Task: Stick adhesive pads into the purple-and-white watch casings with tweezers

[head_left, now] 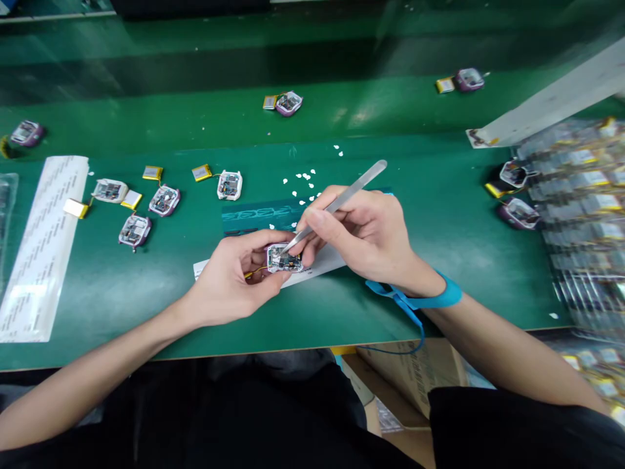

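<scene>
My left hand (239, 280) is closed around the sides of a small watch case (284, 258), its open face and circuit board turned up. A yellow wire runs from the case into the palm. Pinched between the thumb and fingers of my right hand (361, 234) is a pair of metal tweezers (349, 190). The tips of the tweezers reach down to the circuit board, and fingers of my right hand rest by the case's right side. Beneath both hands lies a white strip (317, 264), partly hidden. Small white stickers (306, 176) are scattered just beyond the hands.
Several open watch cases with batteries, such as one white case (229, 185), lie to the left. More sit on the raised green belt (195, 111) behind. A sheet of labels (46, 241) lies far left; stacked clear trays (586, 215) stand right. A blue wrist strap (439, 293) trails its cord.
</scene>
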`<action>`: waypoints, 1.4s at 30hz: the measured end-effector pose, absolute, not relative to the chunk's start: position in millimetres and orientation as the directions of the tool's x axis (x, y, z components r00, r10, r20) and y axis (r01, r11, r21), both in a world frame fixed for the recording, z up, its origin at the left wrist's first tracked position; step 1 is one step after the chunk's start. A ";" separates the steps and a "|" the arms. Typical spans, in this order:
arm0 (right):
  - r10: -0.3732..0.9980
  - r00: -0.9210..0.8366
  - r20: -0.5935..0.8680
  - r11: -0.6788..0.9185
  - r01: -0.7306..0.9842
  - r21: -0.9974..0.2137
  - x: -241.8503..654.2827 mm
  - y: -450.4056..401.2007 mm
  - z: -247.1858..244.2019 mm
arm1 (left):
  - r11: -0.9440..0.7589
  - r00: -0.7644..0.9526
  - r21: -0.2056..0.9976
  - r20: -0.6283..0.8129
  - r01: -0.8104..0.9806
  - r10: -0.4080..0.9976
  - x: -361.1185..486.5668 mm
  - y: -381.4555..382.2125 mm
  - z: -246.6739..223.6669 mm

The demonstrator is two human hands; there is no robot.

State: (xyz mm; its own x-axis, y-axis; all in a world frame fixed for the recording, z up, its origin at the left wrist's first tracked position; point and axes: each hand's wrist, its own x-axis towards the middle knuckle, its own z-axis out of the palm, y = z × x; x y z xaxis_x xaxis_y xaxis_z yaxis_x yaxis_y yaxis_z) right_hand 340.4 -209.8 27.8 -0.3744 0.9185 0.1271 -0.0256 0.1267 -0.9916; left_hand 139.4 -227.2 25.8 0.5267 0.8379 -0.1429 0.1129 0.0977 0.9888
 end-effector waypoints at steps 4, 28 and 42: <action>0.922 -0.362 0.139 0.142 -0.017 -0.990 340.8 -210.3 27.7 | 0.089 0.525 0.988 -0.142 0.126 0.839 139.6 -228.5 26.1; 0.917 -0.374 0.136 0.152 0.014 -0.988 339.3 -211.0 27.0 | 0.060 0.509 0.984 -0.138 0.167 0.850 139.5 -229.4 26.4; 0.905 0.014 0.426 0.424 0.081 -0.902 347.7 -211.1 32.5 | -0.016 0.518 0.959 -0.139 0.283 0.844 128.7 -221.3 33.4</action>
State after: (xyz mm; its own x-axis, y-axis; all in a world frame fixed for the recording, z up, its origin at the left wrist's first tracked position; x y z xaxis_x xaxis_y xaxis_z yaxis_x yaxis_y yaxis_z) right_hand 347.7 -211.1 32.5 0.0137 0.9046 0.4261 0.0812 0.4238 -0.9021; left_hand 128.7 -221.3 33.4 0.5175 0.8444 -0.1386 0.2831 -0.0162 0.9589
